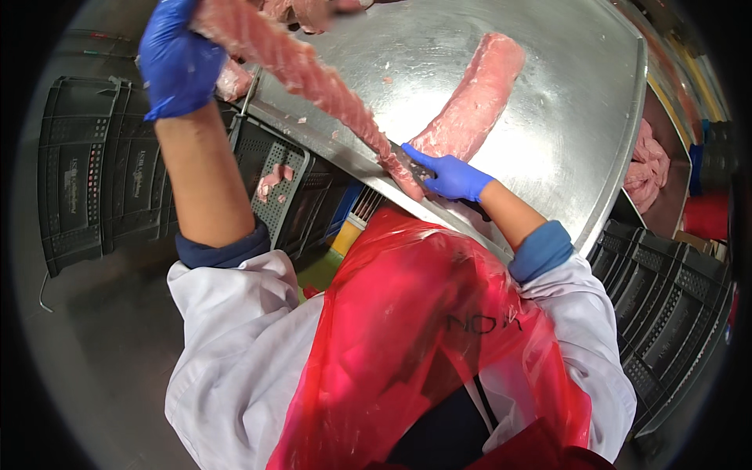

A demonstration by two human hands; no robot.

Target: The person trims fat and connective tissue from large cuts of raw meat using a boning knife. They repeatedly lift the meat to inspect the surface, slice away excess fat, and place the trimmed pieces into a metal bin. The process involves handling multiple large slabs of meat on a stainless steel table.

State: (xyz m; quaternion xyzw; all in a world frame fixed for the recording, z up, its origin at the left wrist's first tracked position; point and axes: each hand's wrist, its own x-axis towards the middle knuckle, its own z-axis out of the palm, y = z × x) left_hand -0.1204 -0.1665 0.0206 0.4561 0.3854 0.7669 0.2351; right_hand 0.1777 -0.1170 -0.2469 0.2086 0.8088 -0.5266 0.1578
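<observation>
In a blue glove, my left hand (pixel 182 66) is closed around the upper end of a long strip of pink meat (pixel 313 82), raised at the upper left. The strip slants down to the table's near edge. My right hand (pixel 454 178), gloved too, grips a knife (pixel 409 162) with the index finger stretched along it. Its dark blade lies against the strip's lower end; most of the handle is hidden by the hand. Just beyond that hand, a thick piece of meat loin (pixel 478 98) rests on the metal table (pixel 572 117).
More meat (pixel 305 14) lies at the table's far left. Below its near edge sits a dark crate (pixel 294 196) with meat scraps (pixel 274 182). Black crates (pixel 102 172) stand left, others (pixel 658 305) right. A bin at right holds pale meat (pixel 646 168).
</observation>
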